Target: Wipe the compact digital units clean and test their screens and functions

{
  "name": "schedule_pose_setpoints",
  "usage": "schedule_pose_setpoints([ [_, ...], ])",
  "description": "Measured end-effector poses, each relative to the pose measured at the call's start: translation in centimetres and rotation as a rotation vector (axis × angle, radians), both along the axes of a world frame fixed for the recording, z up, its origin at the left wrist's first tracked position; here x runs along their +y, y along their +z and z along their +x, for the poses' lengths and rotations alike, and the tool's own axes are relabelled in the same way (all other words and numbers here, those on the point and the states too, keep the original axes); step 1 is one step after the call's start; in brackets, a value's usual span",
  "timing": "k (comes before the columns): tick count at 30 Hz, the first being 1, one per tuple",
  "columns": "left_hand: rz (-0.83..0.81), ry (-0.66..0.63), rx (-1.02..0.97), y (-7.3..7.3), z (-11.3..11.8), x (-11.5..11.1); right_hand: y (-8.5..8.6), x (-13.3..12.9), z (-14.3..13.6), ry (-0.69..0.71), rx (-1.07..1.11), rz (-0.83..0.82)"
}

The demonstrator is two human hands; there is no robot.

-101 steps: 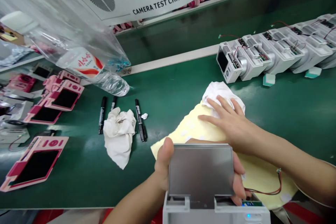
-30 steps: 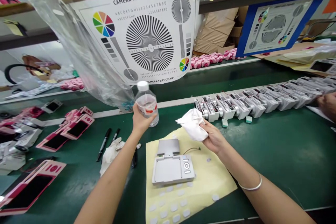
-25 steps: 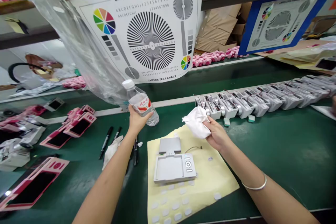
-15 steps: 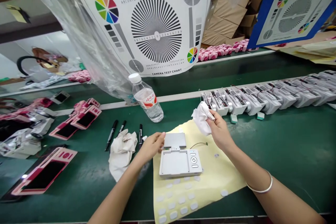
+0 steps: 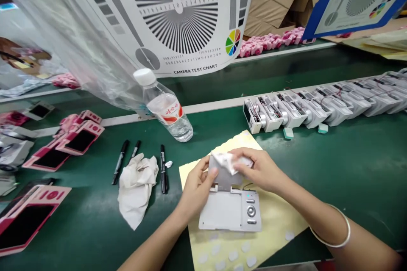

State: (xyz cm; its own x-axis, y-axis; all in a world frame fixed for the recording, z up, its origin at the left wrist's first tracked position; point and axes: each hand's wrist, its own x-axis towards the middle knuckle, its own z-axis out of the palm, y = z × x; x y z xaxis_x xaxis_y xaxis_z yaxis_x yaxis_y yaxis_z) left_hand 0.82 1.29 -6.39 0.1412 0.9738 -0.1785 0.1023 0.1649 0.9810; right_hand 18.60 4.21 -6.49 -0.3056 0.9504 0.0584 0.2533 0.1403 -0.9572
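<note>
Inward over the yellow sheet (image 5: 276, 218), toward the white housing (image 5: 221, 211) at its middle, the right hand (image 5: 263, 169) has moved since the earlier frame, bringing the white cloth (image 5: 226, 161) onto the grey panel (image 5: 223, 181). Left hand (image 5: 196, 186), near the sheet's left edge, pinches the panel's side between thumb and fingers, while the right hand bunches the blurred cloth against the panel, above the sheet's upper middle. Step in hand is judged to be wiping; the next stroke would call for a steady left grip and light pressure.
</note>
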Motion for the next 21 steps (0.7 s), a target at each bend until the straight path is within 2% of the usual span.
schedule_pose_setpoints([
  [3, 0.052, -0.003, 0.047, 0.1, 0.2, -1.2, 0.4, -0.5, -1.0, 0.03, -0.041, -0.066],
  [8, 0.097, 0.005, 0.14, 0.3, 0.0, -2.2, 1.4, -0.8, -1.7, -0.074, -0.021, -0.135],
  [12, 0.053, -0.018, 0.11, 0.7, 0.0, -2.3, 1.8, -0.5, -0.9, 0.107, 0.085, -0.25],
  [17, 0.118, -0.004, 0.155, 1.0, 0.3, -2.6, 2.4, -0.8, -1.1, -0.051, -0.018, -0.19],
  [21, 0.067, 0.002, 0.127, 1.2, 0.2, -2.5, 2.3, -0.5, -0.7, 0.124, 0.114, -0.284],
])
